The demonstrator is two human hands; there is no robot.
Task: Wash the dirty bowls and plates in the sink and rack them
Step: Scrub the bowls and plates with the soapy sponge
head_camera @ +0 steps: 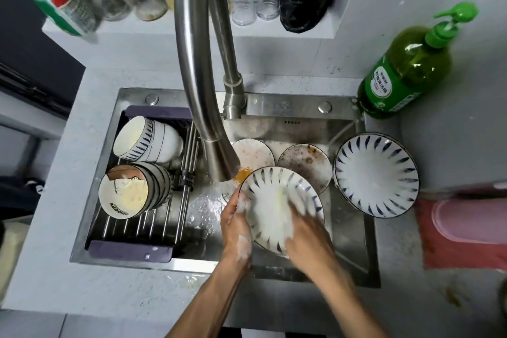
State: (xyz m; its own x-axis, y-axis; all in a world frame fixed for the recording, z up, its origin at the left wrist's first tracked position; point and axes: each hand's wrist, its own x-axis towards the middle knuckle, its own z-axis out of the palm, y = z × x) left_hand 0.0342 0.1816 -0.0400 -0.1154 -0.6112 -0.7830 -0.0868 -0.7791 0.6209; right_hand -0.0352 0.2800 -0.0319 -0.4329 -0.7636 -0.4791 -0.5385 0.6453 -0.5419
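Note:
Over the steel sink (354, 250) I hold a soapy white plate with blue dashes (270, 200), tilted toward me. My left hand (237, 223) grips its left rim, foam on the fingers. My right hand (304, 233) presses a blurred, sudsy scrubber against the plate's face. Two dirty plates (253, 152) (306, 163) with brown residue lie behind it in the basin. A second blue-dashed plate (375, 174) leans on the sink's right edge. The rack (142, 230) at the left holds two rows of bowls on their sides (149, 138) (129, 192).
The curved steel faucet (208, 107) hangs over the basin just left of the held plate. A green dish-soap pump bottle (406, 71) stands at the back right corner. Jars and glasses line a shelf behind. A red cloth (461, 241) lies on the right counter.

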